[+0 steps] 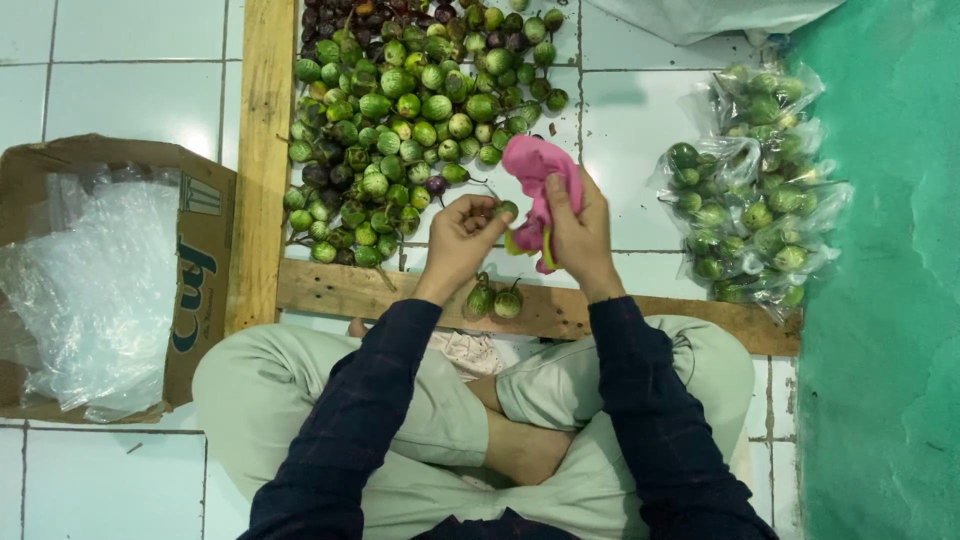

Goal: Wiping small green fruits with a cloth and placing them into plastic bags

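Note:
My left hand point(462, 243) pinches a small round green eggplant point(505, 210) by its stem. Right beside it, my right hand point(580, 238) grips a pink cloth point(537, 170) that bunches above my fingers. A big pile of small green eggplants point(410, 120), with a few dark purple ones at its far end, lies on the white tiled floor just beyond my hands. Two more green eggplants point(495, 300) rest on the wooden plank point(330, 290) below my hands. I sit cross-legged in pale trousers and dark checked sleeves.
A second wooden plank point(262, 150) borders the pile on the left. Clear plastic bags filled with green eggplants point(755, 190) lie to the right, next to a green wall point(890, 300). A cardboard box point(200, 270) holding clear plastic bags sits at the left.

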